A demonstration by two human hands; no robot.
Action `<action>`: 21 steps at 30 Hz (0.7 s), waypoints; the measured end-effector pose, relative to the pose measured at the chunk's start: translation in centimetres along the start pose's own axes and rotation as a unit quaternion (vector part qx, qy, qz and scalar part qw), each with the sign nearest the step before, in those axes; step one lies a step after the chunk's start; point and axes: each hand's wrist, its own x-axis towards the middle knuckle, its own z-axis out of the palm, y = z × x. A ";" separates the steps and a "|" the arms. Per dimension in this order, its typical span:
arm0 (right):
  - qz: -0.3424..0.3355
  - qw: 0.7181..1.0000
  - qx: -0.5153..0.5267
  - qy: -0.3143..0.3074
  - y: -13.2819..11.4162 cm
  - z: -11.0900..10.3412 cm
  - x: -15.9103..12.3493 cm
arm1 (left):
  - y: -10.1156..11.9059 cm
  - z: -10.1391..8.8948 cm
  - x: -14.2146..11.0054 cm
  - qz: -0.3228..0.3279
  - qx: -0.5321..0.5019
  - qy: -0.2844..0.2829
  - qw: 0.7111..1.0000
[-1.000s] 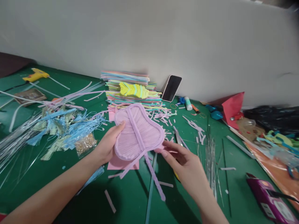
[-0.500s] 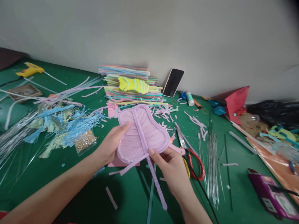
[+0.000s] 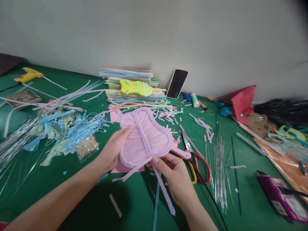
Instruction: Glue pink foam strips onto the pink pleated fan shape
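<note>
A lavender hand fan [image 3: 158, 138], built from fuzzy pipe cleaners with a raised rim and a double strip down its face, is held up above the table. My left hand [image 3: 116, 147] grips its left edge, thumb on the face and fingers behind. At the lower edge, where the wrapped handle [image 3: 165, 194] joins, my right hand [image 3: 176, 175] pinches with its thumb in front; its other fingers are partly hidden. Loose pipe-cleaner ends [image 3: 131, 173] stick out to the lower left of the joint. Red-and-yellow-handled scissors [image 3: 203, 171] lie right of my right hand, beside a pink handle-like piece [image 3: 181, 153].
Pipe-cleaner bundles [image 3: 127, 73] and a leaning phone [image 3: 177, 84] are by the wall. Blue tassels [image 3: 81, 131], a bead bag [image 3: 87, 147] and a yellow glue gun [image 3: 30, 75] lie left. Wires [image 3: 219, 173] and a purple device [image 3: 280, 197] are right.
The handle's lower end has swung slightly to the right, and the fan has shifted a little left in view. Both hands keep their hold.
</note>
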 end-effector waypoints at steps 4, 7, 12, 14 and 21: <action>0.008 0.999 0.033 0.015 -0.1 0.4 0.0 | -0.2 0.1 -0.1 0.000 0.005 -0.014 1.000; 0.014 0.999 0.040 0.021 -0.2 0.7 0.0 | -0.4 0.1 -0.1 0.002 0.013 -0.016 1.000; 0.011 0.999 0.021 0.027 -0.2 0.7 0.0 | -0.5 0.2 -0.2 0.008 0.030 -0.019 0.999; 0.013 1.000 0.012 0.023 -0.1 0.5 0.1 | -0.5 0.2 -0.2 0.010 0.030 -0.024 0.999; 0.021 0.999 0.031 -0.037 -0.2 0.0 0.2 | -0.5 -0.3 0.0 0.023 0.043 -0.018 0.999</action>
